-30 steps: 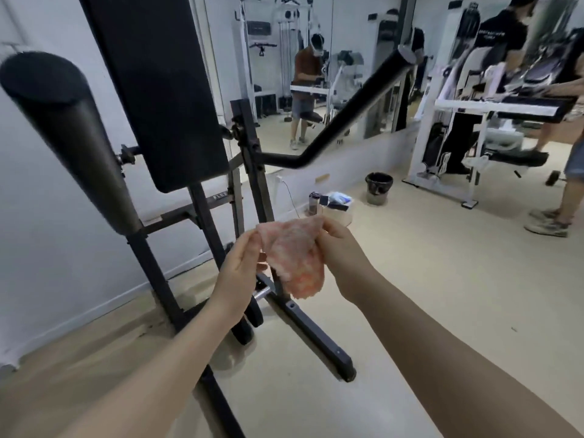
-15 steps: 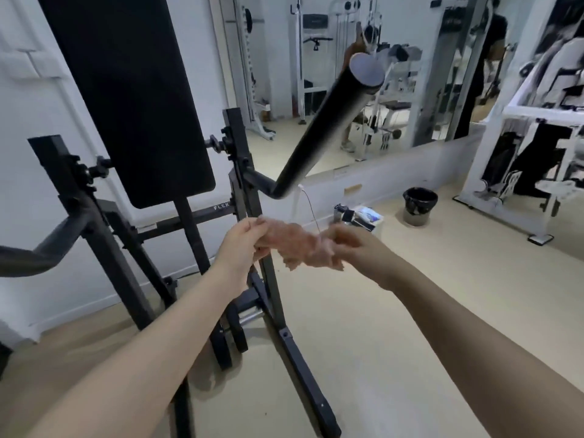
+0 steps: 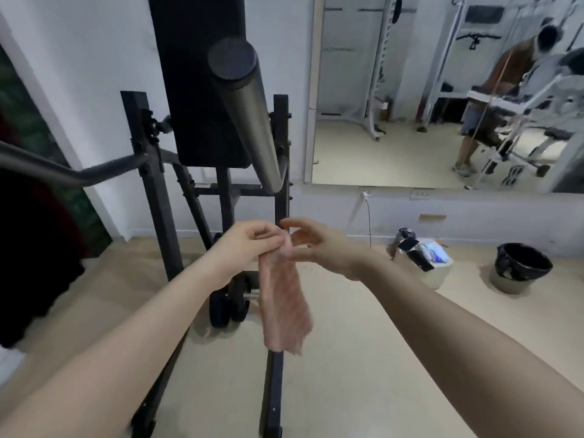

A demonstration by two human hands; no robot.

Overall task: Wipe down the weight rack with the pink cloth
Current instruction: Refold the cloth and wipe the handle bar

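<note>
The left hand (image 3: 243, 245) pinches the top edge of the pink fabric cloth (image 3: 284, 305), which hangs loose in front of the black steel weight rack (image 3: 281, 147). The right hand (image 3: 319, 245), fingers spread and empty, should probably gather the cloth into a firm pad before pressing it to an upright.

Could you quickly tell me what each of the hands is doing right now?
Left hand: closed, pinching the top of the hanging pink cloth.
Right hand: open, fingers spread beside the cloth's top; contact cannot be told.
</note>
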